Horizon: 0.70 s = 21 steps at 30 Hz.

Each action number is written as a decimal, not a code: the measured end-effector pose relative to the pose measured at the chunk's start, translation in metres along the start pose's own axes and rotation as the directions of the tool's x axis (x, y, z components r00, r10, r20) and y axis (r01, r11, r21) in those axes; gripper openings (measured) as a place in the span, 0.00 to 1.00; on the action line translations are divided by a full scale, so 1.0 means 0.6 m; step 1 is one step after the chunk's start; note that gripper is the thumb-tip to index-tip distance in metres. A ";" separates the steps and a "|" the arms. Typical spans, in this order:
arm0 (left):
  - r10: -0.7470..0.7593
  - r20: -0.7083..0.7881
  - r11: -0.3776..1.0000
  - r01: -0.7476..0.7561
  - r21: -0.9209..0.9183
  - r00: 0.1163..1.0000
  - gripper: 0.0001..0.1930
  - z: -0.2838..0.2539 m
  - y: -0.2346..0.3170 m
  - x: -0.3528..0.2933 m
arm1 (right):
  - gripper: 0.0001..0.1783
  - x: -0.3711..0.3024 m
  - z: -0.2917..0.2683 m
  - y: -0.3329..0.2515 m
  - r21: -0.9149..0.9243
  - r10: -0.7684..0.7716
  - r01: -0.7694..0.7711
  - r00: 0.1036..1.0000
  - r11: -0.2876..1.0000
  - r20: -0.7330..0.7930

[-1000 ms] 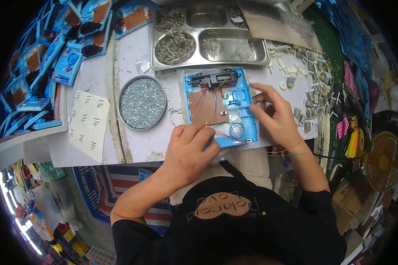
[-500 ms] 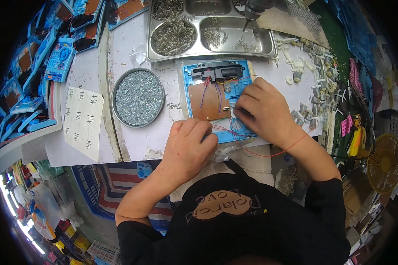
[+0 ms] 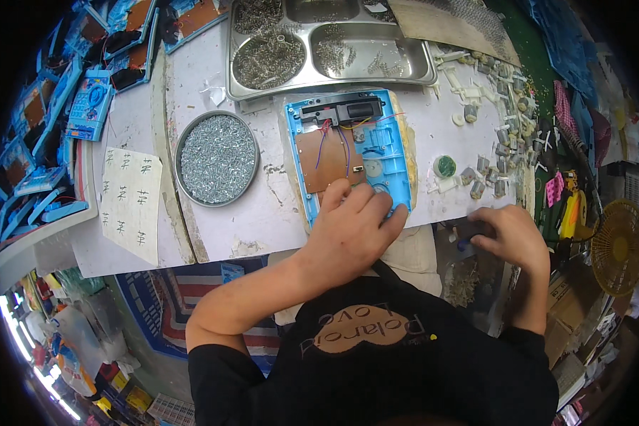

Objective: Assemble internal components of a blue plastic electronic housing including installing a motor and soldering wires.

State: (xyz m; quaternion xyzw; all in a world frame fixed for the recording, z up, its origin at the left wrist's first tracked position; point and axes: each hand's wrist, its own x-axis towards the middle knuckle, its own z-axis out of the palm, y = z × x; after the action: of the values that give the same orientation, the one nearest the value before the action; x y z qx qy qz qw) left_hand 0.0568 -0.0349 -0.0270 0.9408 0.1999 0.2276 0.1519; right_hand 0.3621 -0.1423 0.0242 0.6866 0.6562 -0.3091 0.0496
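Note:
A blue plastic casing (image 3: 399, 163) lies open on the table in front of me. Inside it are a brown circuit board (image 3: 326, 160), a black module (image 3: 341, 111) along the far end, and thin red, yellow and purple wires. My left hand (image 3: 355, 224) rests over the casing's near end, fingers curled down into it. Its fingertips are hidden, so what they grip cannot be made out. Off the table's front edge, to the right, my right hand (image 3: 511, 234) has its thumb and forefinger apart, with nothing visible between them.
A round dish of small silver screws (image 3: 218, 160) stands left of the casing. Beyond is a steel compartment tray (image 3: 334, 80) with springs. Small motors and white plastic parts (image 3: 486, 106) are scattered right, near a round green item (image 3: 445, 166). Blue casings (image 3: 89, 106) pile up far left.
My right hand has left the casing, moving right and toward me past the table edge. My left hand has slid right over the casing's near end. The casing appears turned slightly.

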 end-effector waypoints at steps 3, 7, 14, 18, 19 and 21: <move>0.081 -0.052 0.996 -0.083 -0.032 0.995 0.17 0.003 -0.014 -0.016 | 0.10 0.002 -0.017 -0.056 0.247 -0.024 0.070 0.982 0.966 -0.188; 0.138 -0.075 0.987 -0.143 -0.067 0.988 0.15 -0.008 -0.027 -0.054 | 0.14 0.095 0.036 -0.120 0.098 -0.508 0.618 0.717 0.780 -0.478; -0.236 -0.232 0.970 0.213 -0.118 0.944 0.10 -0.024 -0.044 -0.145 | 0.16 0.160 0.069 -0.209 -0.191 -0.620 0.614 0.626 0.766 -0.473; -0.386 -0.074 0.922 0.381 -0.068 0.920 0.09 -0.014 -0.012 -0.165 | 0.16 0.158 0.103 -0.252 -0.132 -0.612 0.637 0.632 0.760 -0.475; -0.388 -0.030 0.919 0.384 -0.088 0.921 0.08 -0.013 -0.001 -0.170 | 0.16 0.157 0.109 -0.258 -0.108 -0.624 0.661 0.624 0.743 -0.471; -0.381 0.058 0.913 0.385 -0.134 0.923 0.08 -0.011 0.012 -0.174 | 0.15 0.157 0.117 -0.265 -0.112 -0.621 0.662 0.612 0.741 -0.490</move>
State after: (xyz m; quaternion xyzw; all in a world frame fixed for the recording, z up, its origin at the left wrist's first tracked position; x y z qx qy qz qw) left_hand -0.0292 -0.0864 -0.0570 0.8737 0.3610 0.1924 0.2634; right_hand 0.1839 -0.0726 -0.0249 0.4626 0.8345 -0.1446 -0.2621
